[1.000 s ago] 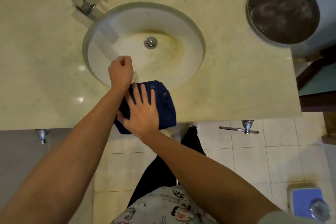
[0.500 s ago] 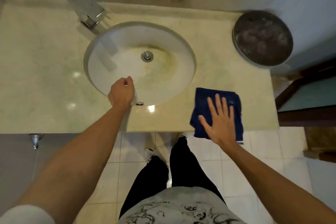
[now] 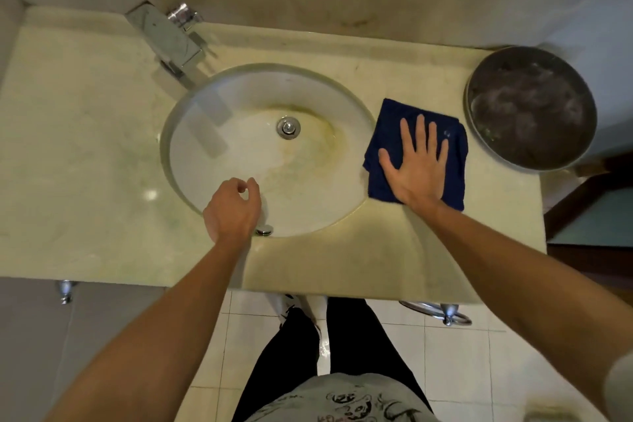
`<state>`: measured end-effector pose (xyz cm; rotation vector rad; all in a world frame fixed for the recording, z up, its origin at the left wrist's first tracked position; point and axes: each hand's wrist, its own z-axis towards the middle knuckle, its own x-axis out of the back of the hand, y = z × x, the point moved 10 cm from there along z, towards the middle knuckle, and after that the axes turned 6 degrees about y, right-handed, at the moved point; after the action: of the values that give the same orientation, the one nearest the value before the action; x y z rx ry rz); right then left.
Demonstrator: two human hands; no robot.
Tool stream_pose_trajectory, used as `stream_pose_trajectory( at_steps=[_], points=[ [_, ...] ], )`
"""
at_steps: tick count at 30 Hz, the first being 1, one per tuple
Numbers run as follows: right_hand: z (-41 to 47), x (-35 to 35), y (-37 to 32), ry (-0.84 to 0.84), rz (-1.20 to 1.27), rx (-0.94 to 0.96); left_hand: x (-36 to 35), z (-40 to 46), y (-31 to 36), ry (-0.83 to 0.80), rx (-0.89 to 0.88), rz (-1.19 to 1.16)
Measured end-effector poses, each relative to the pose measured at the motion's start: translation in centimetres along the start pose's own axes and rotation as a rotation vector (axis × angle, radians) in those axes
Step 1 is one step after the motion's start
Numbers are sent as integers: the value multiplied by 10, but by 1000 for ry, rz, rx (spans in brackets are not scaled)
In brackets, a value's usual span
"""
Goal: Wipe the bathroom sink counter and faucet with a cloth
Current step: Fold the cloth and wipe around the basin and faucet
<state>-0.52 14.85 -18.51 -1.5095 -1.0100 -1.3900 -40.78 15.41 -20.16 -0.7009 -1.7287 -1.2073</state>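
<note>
Marble-look stone made up the surface (image 3: 85, 154), pale and glossy enough to throw back small glints, so a cloth would slide over it easily. At its back left stood the faucet (image 3: 164, 36), a squared chrome block angled out over the basin (image 3: 239, 161) — hard and rigid, with edges a cloth would have to be wrapped around rather than pushed flat across. The left hand (image 3: 231, 209) sat at the near rim of the basin with its fingers loosely curled, holding nothing that could be seen. Further right, the cloth (image 3: 387, 134) lay folded on the strip of stone between the basin and a round dark metal bowl (image 3: 531, 110), near both. It looked soft, light and limp — likely to bunch or unfold if dragged by one corner. The right hand (image 3: 416, 164) lay on top of it, palm down, fingers straight and spread. That flat press over the middle seemed the sound way to steer it, keeping the folds together.
</note>
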Motion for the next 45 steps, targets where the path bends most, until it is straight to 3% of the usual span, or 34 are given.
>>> stream_pose_trajectory(
  at_steps=[7, 10, 13, 17, 19, 22, 25, 30, 32, 35, 38, 41, 45],
  points=[
    [50, 0, -8, -65, 73, 13, -8, 4, -7, -96, 78, 59],
    [63, 22, 6, -19, 290, 10, -15, 18, 12, -131, 183, -23],
    [93, 53, 40, 76, 312, 23, -31, 30, 113, -131, -52, -118],
    [129, 43, 64, -174, 202, 68, -68, 20, 300, -235, -495, -188],
    [139, 48, 62, -204, 242, 112, -94, 11, 364, -331, -696, -2],
    [142, 68, 62, -150, 380, 151, -125, 6, 398, -442, -867, 408],
    [122, 89, 59, -116, 488, 260, -106, -3, 409, -390, -987, 496],
    [41, 79, 62, -205, 531, 439, -77, -66, 362, -513, -1024, 379],
    [21, 64, 65, -244, 500, 416, -83, -79, 341, -515, -1031, 360],
    [30, 75, 66, -103, 508, 373, -76, -75, 340, -451, -976, 200],
    [74, 99, 77, -25, 545, 205, -59, -44, 368, -358, -889, 109],
    [125, 89, 77, -170, 419, 133, -69, -2, 399, -388, -820, 174],
    [154, 62, 58, -462, 302, 168, -122, 17, 405, -672, -767, 450]
  ],
)
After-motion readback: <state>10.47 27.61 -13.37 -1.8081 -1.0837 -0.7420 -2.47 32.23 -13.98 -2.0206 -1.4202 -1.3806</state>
